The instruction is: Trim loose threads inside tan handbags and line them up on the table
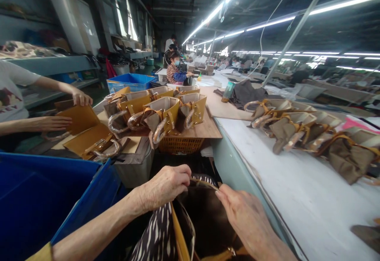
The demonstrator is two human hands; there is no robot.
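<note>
A handbag with a dark brown lining and tan trim stands open in front of me, low in the view. My left hand pinches its far rim with closed fingers. On the right side of the same rim, my right hand grips the edge between thumb and fingers. Black-and-white patterned cloth shows below my left forearm; whether it belongs to the bag I cannot tell. Parts of the bag's rim are hidden behind both hands.
Several tan bags with wrapped handles stand on a board over a yellow basket. More bags line the white table at right. A blue bin is at left. A co-worker's hands hold a tan bag.
</note>
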